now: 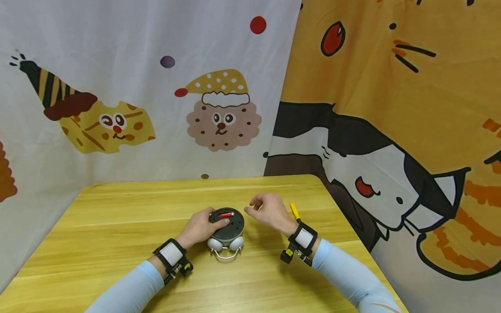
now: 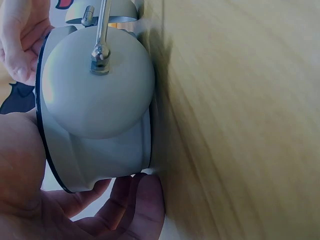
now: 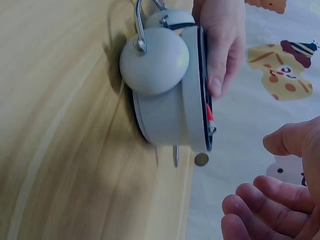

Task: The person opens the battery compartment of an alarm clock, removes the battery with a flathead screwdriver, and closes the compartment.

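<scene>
A twin-bell alarm clock (image 1: 226,230) lies face down on the table, its dark back upward and its bells and wire handle toward me. A red battery (image 1: 225,214) sits in the back's compartment; the right wrist view shows its red side and metal end (image 3: 210,119) at the rim. My left hand (image 1: 201,227) grips the clock, thumb across the back and fingers around the side, as the left wrist view shows from below. To the right of the clock, my right hand (image 1: 270,211) is raised with loosely bent fingers and nothing between them.
On the wooden table (image 1: 117,234), a thin yellow-handled tool (image 1: 295,211) lies beyond my right wrist, partly hidden by it. Cartoon-printed curtains (image 1: 219,161) hang behind the table and along its right side. Both wrists wear strapped cameras.
</scene>
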Available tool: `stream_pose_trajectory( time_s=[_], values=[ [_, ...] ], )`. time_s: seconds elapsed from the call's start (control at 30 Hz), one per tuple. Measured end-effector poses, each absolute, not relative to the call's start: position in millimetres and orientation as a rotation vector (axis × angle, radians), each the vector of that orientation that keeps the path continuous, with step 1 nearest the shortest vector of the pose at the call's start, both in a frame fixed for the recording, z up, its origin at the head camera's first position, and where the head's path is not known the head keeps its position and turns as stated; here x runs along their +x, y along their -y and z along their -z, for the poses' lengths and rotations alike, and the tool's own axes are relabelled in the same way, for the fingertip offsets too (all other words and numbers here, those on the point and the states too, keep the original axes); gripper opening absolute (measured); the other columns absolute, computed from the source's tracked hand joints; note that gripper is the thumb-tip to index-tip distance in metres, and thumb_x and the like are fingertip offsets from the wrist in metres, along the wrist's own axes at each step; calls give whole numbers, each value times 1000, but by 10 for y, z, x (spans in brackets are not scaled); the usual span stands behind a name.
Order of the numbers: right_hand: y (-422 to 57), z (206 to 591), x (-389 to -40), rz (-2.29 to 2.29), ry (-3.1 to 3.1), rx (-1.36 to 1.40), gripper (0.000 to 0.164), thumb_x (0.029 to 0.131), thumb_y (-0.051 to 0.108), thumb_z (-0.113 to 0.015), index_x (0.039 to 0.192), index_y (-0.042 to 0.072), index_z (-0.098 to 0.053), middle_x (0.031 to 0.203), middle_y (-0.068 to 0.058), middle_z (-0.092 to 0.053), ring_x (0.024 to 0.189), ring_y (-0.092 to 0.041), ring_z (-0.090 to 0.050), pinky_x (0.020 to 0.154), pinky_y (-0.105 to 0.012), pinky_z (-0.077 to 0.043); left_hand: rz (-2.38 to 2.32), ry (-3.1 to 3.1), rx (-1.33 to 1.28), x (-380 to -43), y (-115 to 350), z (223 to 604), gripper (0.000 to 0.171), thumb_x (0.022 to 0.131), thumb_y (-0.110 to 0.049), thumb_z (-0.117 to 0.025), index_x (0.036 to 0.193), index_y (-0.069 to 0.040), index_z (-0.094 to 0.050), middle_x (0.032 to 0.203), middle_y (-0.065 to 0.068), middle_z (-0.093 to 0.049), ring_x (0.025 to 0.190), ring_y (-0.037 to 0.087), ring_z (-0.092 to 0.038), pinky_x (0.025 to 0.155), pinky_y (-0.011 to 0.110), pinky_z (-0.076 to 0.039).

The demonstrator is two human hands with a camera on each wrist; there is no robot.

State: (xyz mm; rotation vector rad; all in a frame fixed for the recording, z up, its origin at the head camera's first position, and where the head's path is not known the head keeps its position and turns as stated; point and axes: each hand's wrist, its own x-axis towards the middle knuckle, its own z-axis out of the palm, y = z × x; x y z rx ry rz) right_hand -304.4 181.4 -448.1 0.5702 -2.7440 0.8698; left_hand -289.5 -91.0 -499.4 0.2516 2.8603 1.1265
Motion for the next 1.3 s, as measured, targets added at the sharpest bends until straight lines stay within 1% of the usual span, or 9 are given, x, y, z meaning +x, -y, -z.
stream_pose_trajectory(
  time_s=[0.17,0.3,0.43,0.57,0.67,0.8,1.0,1.3],
  values=[
    [-1725,4522,-3023,-861,2736,628,22,94,33,-89,102,13,-86,79,5,-77,62,-3,-59,57,-22,-45,-1125,-2855,247,-2891,903,4981,61,99,-60,-81,122,-4,-71,103,10,-78,86,20,-65,72,33,-49],
    [-1657,4540,-2996,-862,2760,646,25,94,35,-89,105,12,-86,80,5,-76,62,-4,-59,57,-22,-46,-1119,-2854,239,-2885,898,4972,63,100,-60,-80,126,-3,-71,107,11,-78,88,20,-66,73,33,-51],
    [-1596,4587,-2990,-828,2781,659,26,94,36,-88,105,12,-86,81,5,-76,66,-4,-58,58,-22,-45,-1113,-2858,242,-2878,896,4965,62,100,-59,-80,125,-3,-71,105,11,-78,86,20,-65,72,32,-50],
    [-1543,4628,-2996,-760,2804,664,24,96,40,-87,103,17,-88,84,6,-78,70,-4,-59,59,-22,-43,-1116,-2860,246,-2872,895,4965,60,100,-58,-80,123,-3,-71,102,10,-77,85,19,-64,71,31,-48],
    [-1509,4638,-2994,-725,2818,658,23,96,42,-86,102,20,-88,92,6,-82,76,-5,-63,62,-22,-45,-1128,-2856,245,-2870,898,4970,59,101,-58,-80,122,-3,-71,101,10,-76,84,19,-64,70,31,-47],
    [-1479,4651,-2994,-696,2817,672,24,96,43,-87,102,19,-89,100,3,-85,83,-7,-68,66,-22,-48,-1144,-2852,252,-2870,902,4974,58,101,-57,-80,120,-3,-71,99,10,-75,82,19,-63,68,31,-46],
    [-1446,4691,-3005,-655,2808,693,26,97,43,-85,103,18,-90,101,1,-82,86,-11,-71,66,-23,-48,-1153,-2849,261,-2867,904,4978,55,102,-57,-80,117,-5,-71,97,9,-74,80,19,-62,67,31,-45],
    [-1401,4695,-2990,-625,2825,700,28,101,41,-81,112,17,-91,106,-3,-77,88,-17,-71,64,-25,-49,-1144,-2852,259,-2874,902,4975,55,102,-56,-80,118,-4,-71,98,9,-75,81,19,-63,67,31,-45]
  ],
)
